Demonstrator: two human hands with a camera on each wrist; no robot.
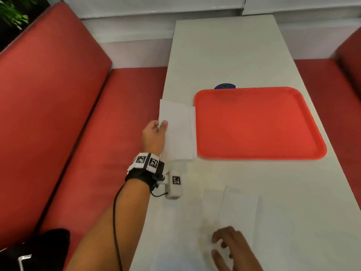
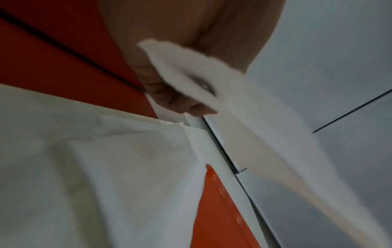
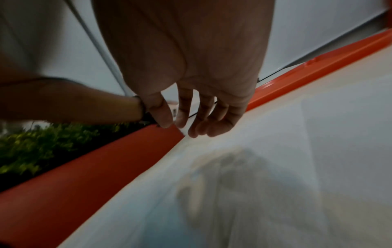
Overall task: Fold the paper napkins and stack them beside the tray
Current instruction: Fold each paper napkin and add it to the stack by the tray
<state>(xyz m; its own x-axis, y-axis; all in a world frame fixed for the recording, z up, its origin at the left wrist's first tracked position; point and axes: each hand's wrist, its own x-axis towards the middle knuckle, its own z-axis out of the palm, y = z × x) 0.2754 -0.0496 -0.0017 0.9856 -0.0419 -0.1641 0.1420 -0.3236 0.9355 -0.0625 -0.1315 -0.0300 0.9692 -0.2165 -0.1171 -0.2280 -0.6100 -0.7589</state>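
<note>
**Now pinching a folded napkin at the tray's left side**

I am holding the folded napkin (image 1: 178,130) by its left edge, thumb on top and the other fingers (image 2: 169,94) of my left hand (image 1: 154,136) curled under it. It is looking plain white, thin and soft, a tall rectangle with a second layer peeking out along its right side. It is lying at the left edge of the worktop (image 1: 224,55), its right edge just beside the rim of the red tray (image 1: 257,124). In the left wrist view the pinched edge is lifting off the surface and drooping away from my fingers.

My right hand (image 1: 232,249) is hovering low over the near part of the worktop, fingers (image 3: 218,120) spread and loosely bent, gripping nothing. Under and beyond it, unfolded napkins (image 1: 240,210) are lying flat, white against the pale surface, their creases faint and their edges hard to make out.

A red bench seat (image 1: 97,124) is running along the left side of the worktop.
</note>
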